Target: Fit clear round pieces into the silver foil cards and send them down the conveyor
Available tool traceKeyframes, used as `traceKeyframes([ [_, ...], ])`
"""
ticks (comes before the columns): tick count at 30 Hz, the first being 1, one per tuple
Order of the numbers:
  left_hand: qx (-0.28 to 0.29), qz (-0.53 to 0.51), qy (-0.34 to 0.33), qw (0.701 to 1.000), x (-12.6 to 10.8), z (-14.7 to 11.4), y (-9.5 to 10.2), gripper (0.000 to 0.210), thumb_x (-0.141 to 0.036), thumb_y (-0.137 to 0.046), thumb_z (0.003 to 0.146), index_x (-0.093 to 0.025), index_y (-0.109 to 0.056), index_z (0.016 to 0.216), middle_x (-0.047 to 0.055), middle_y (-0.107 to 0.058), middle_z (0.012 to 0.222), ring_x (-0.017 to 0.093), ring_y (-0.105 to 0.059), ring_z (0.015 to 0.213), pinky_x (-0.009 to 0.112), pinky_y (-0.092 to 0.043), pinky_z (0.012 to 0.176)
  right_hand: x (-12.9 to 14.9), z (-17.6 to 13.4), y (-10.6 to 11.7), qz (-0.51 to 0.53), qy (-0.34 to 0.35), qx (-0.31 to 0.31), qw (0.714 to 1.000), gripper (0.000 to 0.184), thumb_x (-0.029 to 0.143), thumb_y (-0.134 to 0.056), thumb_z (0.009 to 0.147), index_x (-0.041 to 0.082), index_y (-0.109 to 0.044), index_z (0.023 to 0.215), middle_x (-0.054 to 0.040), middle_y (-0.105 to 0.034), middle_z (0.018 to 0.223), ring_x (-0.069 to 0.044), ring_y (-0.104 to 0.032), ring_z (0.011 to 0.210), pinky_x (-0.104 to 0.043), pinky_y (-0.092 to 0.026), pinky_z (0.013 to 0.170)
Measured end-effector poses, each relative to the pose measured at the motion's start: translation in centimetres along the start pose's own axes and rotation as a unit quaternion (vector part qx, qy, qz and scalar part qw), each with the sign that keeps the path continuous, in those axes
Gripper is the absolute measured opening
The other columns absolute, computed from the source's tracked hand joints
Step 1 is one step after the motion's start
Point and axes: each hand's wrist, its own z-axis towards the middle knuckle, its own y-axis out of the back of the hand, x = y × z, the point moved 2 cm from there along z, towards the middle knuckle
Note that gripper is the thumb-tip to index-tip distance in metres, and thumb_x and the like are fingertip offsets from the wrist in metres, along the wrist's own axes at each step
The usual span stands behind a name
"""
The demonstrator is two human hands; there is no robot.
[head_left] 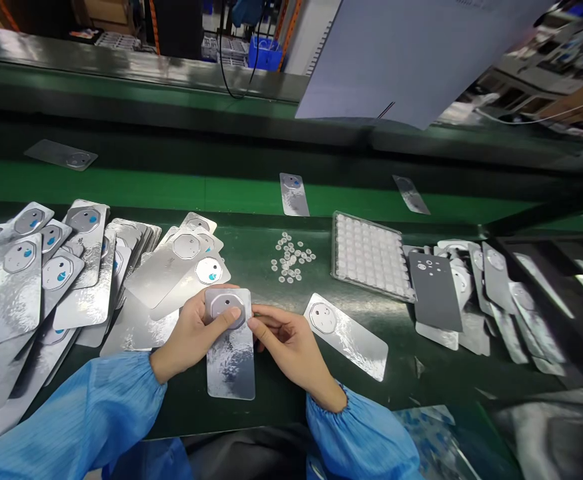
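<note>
Your shot's lit bright from overhead, so the silver plates [46, 280] throw lots of glare. The middle of the table [271, 400] is sharp, but the right edge smears and bends badly, and the far background is dim and soft.

The plate [230, 347] looks like glossy brushed metal; the tray [370, 256] clear plastic; the bench [271, 393] matt green; the sleeves [91, 417] blue cloth.

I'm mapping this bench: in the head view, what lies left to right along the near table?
Heap of silver plates → left hand → held plate → right hand → lone plate → white tray → dark plate.
</note>
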Motion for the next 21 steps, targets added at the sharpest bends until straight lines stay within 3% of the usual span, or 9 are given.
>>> traceKeyframes([
  [4,0.034,-0.086,0.027,0.995,0.4,0.3,-0.1,0.047,-0.043,-0.081,0.086,-0.020,-0.063,0.122,0.003,-0.073,0.093,0.017,-0.070,0.080,0.029,-0.059,0.073,0.3,-0.4,0.2,-0.005,0.000,-0.010,1.000,0.046,0.059,-0.076,0.088,0.017,-0.078,0.109,-0.0061,-0.075,0.073,-0.019,-0.068,0.061,-0.029,-0.057,0.055],
  [9,0.007,-0.031,0.018,0.999,0.0,0.1,-0.5,0.037,-0.048,-0.083,0.083,-0.015,-0.068,0.091,0.004,-0.073,0.079,0.016,-0.069,0.070,0.025,-0.056,0.064,0.6,-1.6,-0.4,-0.028,-0.031,0.046,0.998,0.039,0.055,-0.077,0.089,0.018,-0.076,0.100,-0.0038,-0.073,0.074,-0.021,-0.068,0.066,-0.031,-0.056,0.063],
  [11,0.012,-0.021,0.016,1.000,-0.2,-0.1,-0.7,0.038,-0.050,-0.081,0.084,-0.015,-0.067,0.093,0.005,-0.074,0.080,0.018,-0.071,0.072,0.028,-0.057,0.064,0.4,-2.2,-0.9,-0.061,-0.056,0.109,0.991,0.039,0.055,-0.072,0.093,0.018,-0.070,0.082,-0.0014,-0.067,0.069,-0.018,-0.063,0.064,-0.028,-0.052,0.061],
  [13,0.004,0.002,0.001,1.000,-0.9,-0.2,-0.3,0.040,-0.052,-0.079,0.085,-0.015,-0.068,0.099,0.006,-0.076,0.083,0.020,-0.072,0.073,0.029,-0.058,0.064,0.4,-2.3,-1.2,-0.105,-0.062,0.154,0.980,0.050,0.057,-0.065,0.098,0.019,-0.059,0.067,0.0007,-0.058,0.061,-0.016,-0.056,0.058,-0.027,-0.046,0.055],
  [15,-0.024,0.077,-0.044,0.996,-2.3,0.0,0.8,0.044,-0.052,-0.076,0.087,-0.016,-0.069,0.111,0.007,-0.077,0.085,0.022,-0.073,0.074,0.029,-0.056,0.062,1.3,-1.4,-1.0,-0.144,-0.027,0.148,0.978,0.055,0.061,-0.059,0.099,0.020,-0.053,0.063,0.0018,-0.051,0.056,-0.014,-0.051,0.052,-0.027,-0.041,0.050],
  [17,-0.077,0.201,-0.123,0.969,-4.3,0.4,2.6,0.051,-0.051,-0.071,0.092,-0.019,-0.065,0.132,0.008,-0.079,0.097,0.025,-0.074,0.089,0.031,-0.058,0.069,3.4,0.9,-0.4,-0.169,0.035,0.105,0.979,0.057,0.065,-0.056,0.099,0.020,-0.053,0.064,0.0017,-0.050,0.054,-0.015,-0.049,0.049,-0.027,-0.038,0.046],
  [18,-0.113,0.273,-0.169,0.940,-5.4,0.6,3.6,0.055,-0.049,-0.068,0.095,-0.021,-0.059,0.141,0.009,-0.078,0.107,0.028,-0.073,0.100,0.034,-0.058,0.078,4.7,2.5,0.0,-0.177,0.065,0.084,0.979,0.057,0.066,-0.057,0.098,0.021,-0.054,0.065,0.0016,-0.050,0.054,-0.015,-0.048,0.048,-0.028,-0.036,0.045],
  [21,-0.215,0.484,-0.248,0.812,-7.5,1.5,5.9,0.064,-0.040,-0.065,0.098,-0.015,-0.046,0.154,0.017,-0.070,0.132,0.036,-0.061,0.128,0.049,-0.048,0.106,9.5,8.5,0.7,-0.180,0.123,0.008,0.976,0.050,0.059,-0.069,0.095,0.018,-0.058,0.069,0.0021,-0.053,0.057,-0.013,-0.049,0.049,-0.026,-0.036,0.044],
])
